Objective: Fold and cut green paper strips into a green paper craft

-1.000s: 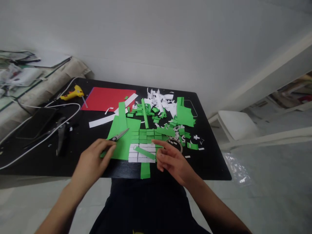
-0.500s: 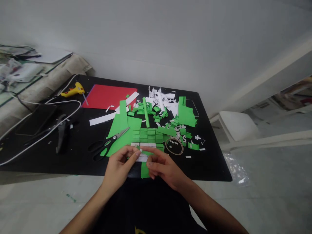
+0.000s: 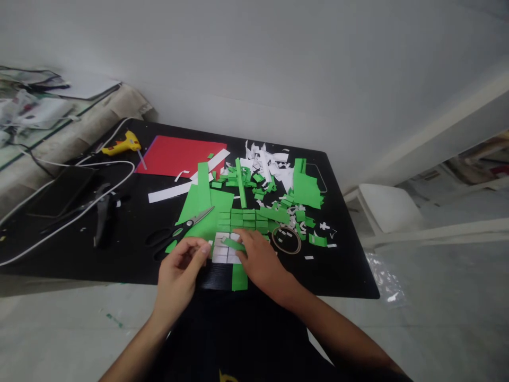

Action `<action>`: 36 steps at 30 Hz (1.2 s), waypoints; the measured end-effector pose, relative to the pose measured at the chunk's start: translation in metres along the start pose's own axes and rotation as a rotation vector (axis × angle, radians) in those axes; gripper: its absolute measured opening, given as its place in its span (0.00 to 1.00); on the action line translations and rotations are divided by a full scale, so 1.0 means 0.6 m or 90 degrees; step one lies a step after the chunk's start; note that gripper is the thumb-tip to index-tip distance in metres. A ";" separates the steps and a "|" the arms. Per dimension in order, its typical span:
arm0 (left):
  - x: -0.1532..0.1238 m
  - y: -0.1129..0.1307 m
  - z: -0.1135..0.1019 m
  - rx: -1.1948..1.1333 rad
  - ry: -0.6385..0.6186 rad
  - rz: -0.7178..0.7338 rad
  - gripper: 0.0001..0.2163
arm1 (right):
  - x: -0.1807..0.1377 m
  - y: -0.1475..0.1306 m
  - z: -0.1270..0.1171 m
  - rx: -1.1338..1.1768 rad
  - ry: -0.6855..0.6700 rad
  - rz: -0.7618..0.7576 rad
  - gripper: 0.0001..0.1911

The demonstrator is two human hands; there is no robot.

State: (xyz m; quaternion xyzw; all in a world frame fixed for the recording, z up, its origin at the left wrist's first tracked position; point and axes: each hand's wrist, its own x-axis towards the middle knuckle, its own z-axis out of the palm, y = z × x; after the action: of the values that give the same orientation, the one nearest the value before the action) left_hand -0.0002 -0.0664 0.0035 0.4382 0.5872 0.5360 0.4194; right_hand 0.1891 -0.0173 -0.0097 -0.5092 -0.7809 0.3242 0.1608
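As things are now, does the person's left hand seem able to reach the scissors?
Probably yes. The scissors lie close beyond the left hand, handles nearest, with nothing visible on their blades. The right hand is over the white paper pieces, to the side. Whether the left hand pinches anything is unclear.

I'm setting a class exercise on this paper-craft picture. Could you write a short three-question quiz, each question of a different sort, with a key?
1. Which hand covers part of the block of white paper pieces?
2. What colour is the paper sheet that the scissors lie partly across?
A) red
B) green
C) white
3. True or false: the yellow glue gun lies farther from the person than the scissors do.

Key:
1. The right hand; the left hand is beside the block.
2. B, green.
3. True.
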 end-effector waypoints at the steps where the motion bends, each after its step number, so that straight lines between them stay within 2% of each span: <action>1: -0.003 0.000 -0.001 -0.008 0.010 0.007 0.10 | 0.001 0.000 -0.001 0.012 0.006 -0.002 0.26; 4: -0.009 0.000 0.000 -0.035 0.028 0.034 0.09 | 0.004 0.001 -0.013 0.108 0.019 0.002 0.24; 6: -0.011 -0.002 0.004 -0.044 0.031 0.040 0.08 | 0.006 -0.002 -0.025 0.210 0.059 0.010 0.16; 8: -0.013 -0.007 0.014 -0.060 0.030 0.037 0.07 | 0.004 -0.006 -0.036 0.330 0.148 0.025 0.06; 10: -0.016 -0.012 0.029 -0.091 0.017 0.046 0.10 | 0.000 -0.012 -0.042 0.487 0.224 0.055 0.09; 11: -0.018 -0.014 0.038 -0.104 0.005 0.054 0.14 | -0.004 -0.016 -0.042 0.578 0.233 0.079 0.12; 14: -0.024 -0.019 0.063 -0.116 -0.027 0.059 0.23 | -0.014 -0.026 -0.036 0.815 0.182 0.163 0.16; 18: -0.019 -0.014 0.074 -0.139 -0.031 0.026 0.21 | -0.024 -0.034 -0.028 0.945 0.175 0.207 0.22; 21: -0.007 -0.005 0.064 -0.147 -0.017 0.016 0.23 | -0.035 -0.028 -0.029 0.947 0.179 0.200 0.26; 24: 0.003 0.000 0.051 -0.139 -0.011 0.023 0.23 | -0.050 -0.012 -0.031 0.838 0.130 0.183 0.25; 28: 0.005 -0.003 0.049 -0.127 -0.090 0.020 0.21 | -0.061 0.000 -0.035 0.667 0.009 0.129 0.18; 30: 0.004 -0.004 0.051 -0.112 -0.137 0.017 0.20 | -0.059 -0.002 -0.035 0.621 -0.019 0.098 0.14; 33: 0.003 -0.001 0.049 -0.062 -0.160 0.030 0.15 | -0.050 -0.010 -0.034 0.616 -0.028 0.080 0.13; 36: 0.005 0.005 0.037 0.014 -0.156 0.076 0.08 | -0.043 -0.013 -0.032 0.627 0.001 0.096 0.14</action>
State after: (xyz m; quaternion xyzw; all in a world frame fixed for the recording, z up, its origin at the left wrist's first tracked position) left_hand 0.0208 -0.0575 0.0050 0.5390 0.5100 0.4959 0.4510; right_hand 0.2058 -0.0362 0.0116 -0.4278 -0.4962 0.6649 0.3588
